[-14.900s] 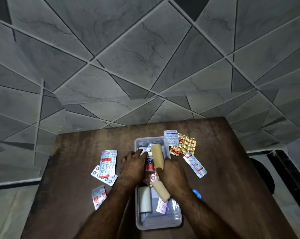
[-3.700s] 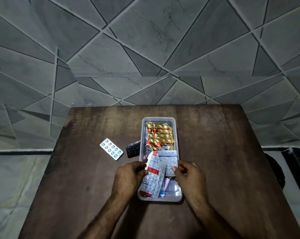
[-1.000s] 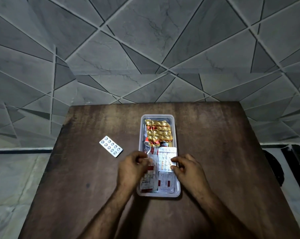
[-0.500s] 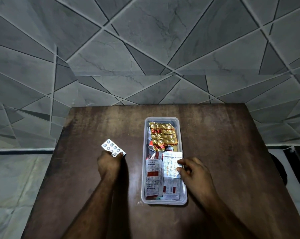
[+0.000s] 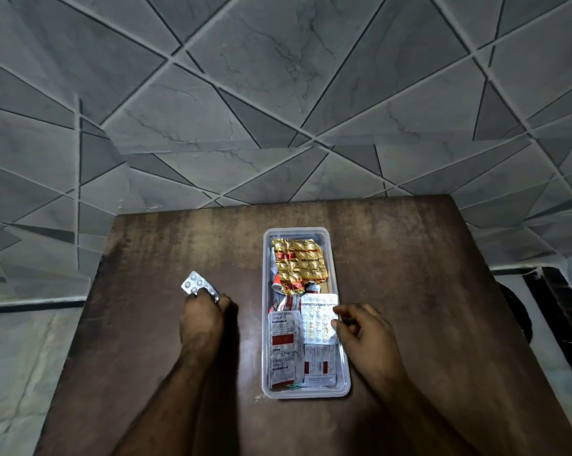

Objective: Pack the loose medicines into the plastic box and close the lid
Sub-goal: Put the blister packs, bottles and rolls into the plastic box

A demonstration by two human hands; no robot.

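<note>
Left hand (image 5: 200, 319) grip pinches blister strip (image 5: 199, 286); right hand (image 5: 365, 334) grip loosely apart.

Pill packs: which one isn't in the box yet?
The silver blister strip in the left hand, out on the table; the rest lie inside the plastic box.

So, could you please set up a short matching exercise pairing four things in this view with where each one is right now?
Things:
1. gold foil strip
2. silver blister strip
3. right hand
4. plastic box

Places:
A. at the box's right rim, fingertips on a white strip
B. in the left hand, left of the box
C. in the box's far end
D. mid-table, lid off

Pairs: 1-C, 2-B, 3-A, 4-D
</note>
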